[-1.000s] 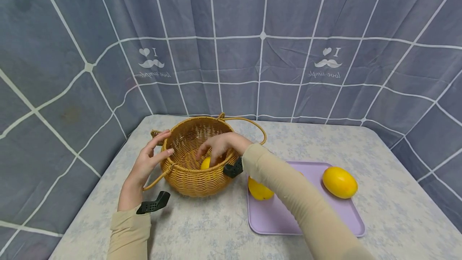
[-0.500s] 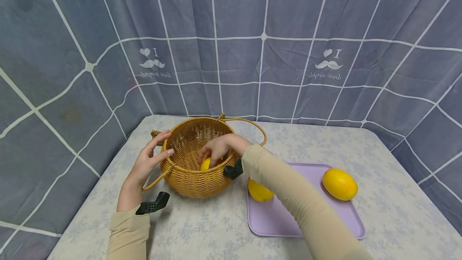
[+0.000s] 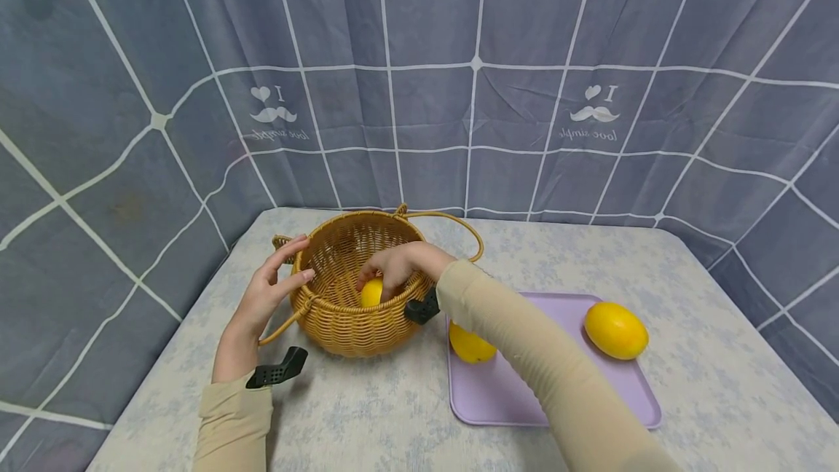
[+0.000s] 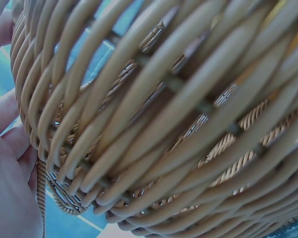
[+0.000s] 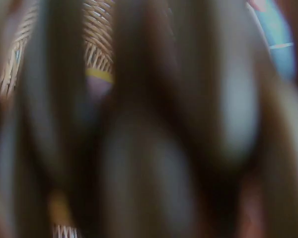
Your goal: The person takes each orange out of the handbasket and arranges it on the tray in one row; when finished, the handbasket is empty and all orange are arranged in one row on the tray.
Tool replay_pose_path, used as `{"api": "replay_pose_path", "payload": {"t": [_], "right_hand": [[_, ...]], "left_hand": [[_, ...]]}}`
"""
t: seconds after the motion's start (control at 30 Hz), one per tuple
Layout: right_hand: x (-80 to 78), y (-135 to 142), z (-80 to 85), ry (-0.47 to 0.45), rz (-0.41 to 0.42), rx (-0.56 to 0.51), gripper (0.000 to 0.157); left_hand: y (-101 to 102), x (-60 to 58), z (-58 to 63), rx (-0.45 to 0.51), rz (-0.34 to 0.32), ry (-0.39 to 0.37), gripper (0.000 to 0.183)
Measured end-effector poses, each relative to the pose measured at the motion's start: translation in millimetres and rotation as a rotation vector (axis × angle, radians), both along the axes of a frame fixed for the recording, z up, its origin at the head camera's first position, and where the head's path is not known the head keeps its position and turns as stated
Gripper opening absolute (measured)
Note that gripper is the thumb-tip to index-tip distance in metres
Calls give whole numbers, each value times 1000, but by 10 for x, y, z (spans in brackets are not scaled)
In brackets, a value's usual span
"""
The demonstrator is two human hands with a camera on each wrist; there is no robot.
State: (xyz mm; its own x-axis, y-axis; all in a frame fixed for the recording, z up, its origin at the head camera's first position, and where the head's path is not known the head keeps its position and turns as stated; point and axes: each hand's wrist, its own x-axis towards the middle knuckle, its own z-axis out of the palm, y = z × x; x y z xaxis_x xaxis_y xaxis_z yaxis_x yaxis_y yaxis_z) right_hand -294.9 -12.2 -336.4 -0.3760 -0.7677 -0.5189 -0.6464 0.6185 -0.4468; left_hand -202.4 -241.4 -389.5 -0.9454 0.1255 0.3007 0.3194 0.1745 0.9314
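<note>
**Hand in the basket, fruit under the fingers**

The person's right hand is down inside the round woven wicker basket, and its fingers are curled over a small yellow lemon-like fruit that sits low in the basket near the right-hand wall. The fingertips lie on top of the fruit; whether the thumb closes round it underneath I cannot tell, since the hand hides that side. The right wrist view is a dark blur of fingers with only slivers of wicker and yellow showing.

The left hand is at the basket's left rim, fingers straight and slightly spread, the forefinger and thumb tips touching the rim. From the left wrist view the wicker wall fills the frame, with the palm just beside it.

The basket stands on a pale, flower-patterned tablecloth, its thin loop handle folded down toward the back. Just to its right lies a flat lilac plastic tray. On the tray are two more yellow fruits: a smaller one at its near-left corner, partly behind the beige sleeve, and a larger oval one toward the right edge. A grey-blue checked curtain hangs round the table.
</note>
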Motion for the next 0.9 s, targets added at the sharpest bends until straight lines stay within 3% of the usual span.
{"api": "replay_pose_path", "payload": {"t": [0.33,0.57,0.9], "right_hand": [[1,41,-9,90,-44,-159,58],[-31,90,36,97,-73,-294,64],[-78,324,265,2,-151,-511,63]], "left_hand": [[-1,-15,-2,-7,13,-17,56],[13,-4,15,3,5,-23,56],[-6,-3,5,8,-7,-3,55]]}}
